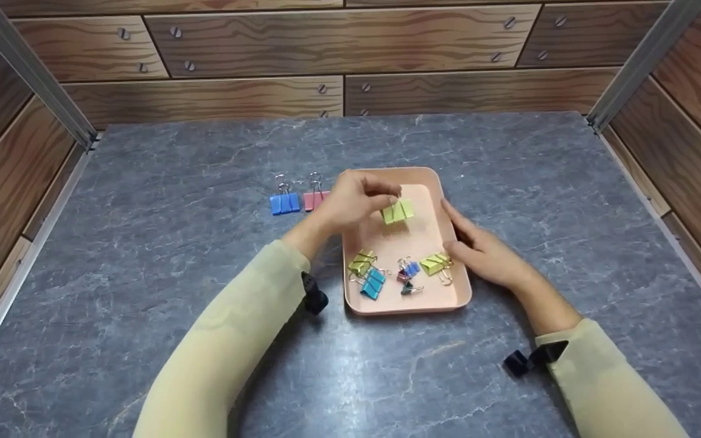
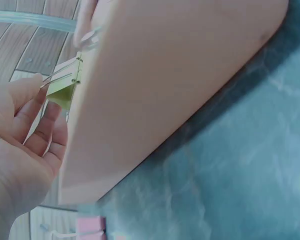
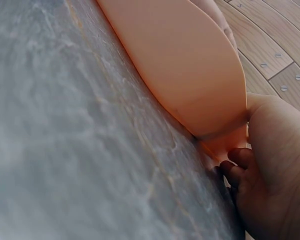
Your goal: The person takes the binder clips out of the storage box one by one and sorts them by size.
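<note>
Wood-patterned panels [image 1: 338, 42] back a marbled tabletop [image 1: 174, 274] where the job looks partway: a blue clip [image 1: 284, 204] and a pink clip [image 1: 313, 202] lie left of the peach tray [image 1: 394, 243], other clips [image 1: 373, 284] sit inside, and a lime clip [image 1: 398, 213], not yet set down, hangs over it in the pinching grip of the left hand [image 1: 356, 198], the right hand [image 1: 487, 255] clasping the tray's side.

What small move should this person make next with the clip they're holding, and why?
Probably carry the held yellow-green clip leftward off the tray and set it by the pink clip: the left fingers pinch its wire handle above the tray, while the pink clip and a blue clip sit outside, side by side.
</note>
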A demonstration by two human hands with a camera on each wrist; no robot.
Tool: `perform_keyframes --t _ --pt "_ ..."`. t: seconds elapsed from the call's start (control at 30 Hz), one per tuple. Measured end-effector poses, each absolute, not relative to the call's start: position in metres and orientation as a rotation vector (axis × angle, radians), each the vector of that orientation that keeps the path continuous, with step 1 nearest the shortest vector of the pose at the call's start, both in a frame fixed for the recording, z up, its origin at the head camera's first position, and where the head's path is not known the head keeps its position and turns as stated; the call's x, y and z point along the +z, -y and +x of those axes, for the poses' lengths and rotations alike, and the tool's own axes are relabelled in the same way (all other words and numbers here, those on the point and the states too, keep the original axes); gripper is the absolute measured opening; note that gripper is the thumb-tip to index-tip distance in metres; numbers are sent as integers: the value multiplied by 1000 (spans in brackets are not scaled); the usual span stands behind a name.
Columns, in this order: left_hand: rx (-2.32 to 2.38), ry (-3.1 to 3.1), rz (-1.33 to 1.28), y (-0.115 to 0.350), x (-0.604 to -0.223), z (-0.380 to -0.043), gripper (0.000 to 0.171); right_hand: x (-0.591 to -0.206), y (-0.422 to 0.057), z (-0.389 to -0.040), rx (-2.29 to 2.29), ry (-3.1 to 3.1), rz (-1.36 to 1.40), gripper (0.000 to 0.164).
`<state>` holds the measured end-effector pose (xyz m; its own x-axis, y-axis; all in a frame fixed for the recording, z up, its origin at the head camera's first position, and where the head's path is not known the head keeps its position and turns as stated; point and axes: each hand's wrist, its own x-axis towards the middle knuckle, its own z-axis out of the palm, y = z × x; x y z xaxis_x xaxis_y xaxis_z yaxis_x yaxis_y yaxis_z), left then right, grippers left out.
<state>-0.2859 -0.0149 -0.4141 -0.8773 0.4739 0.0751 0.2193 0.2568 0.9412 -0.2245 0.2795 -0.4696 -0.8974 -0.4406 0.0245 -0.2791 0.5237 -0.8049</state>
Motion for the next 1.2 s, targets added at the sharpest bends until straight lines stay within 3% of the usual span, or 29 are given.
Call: perform_keyframes --t 0.6,1.2 --pt "1738 -2512 592 76 -359 -278 14 -472 -279 -227 -1349 -2560 -647 73" --pt "1748 -2647 411 151 -350 -282 14 -470 -279 -226 -1335 -2566 -644 73"
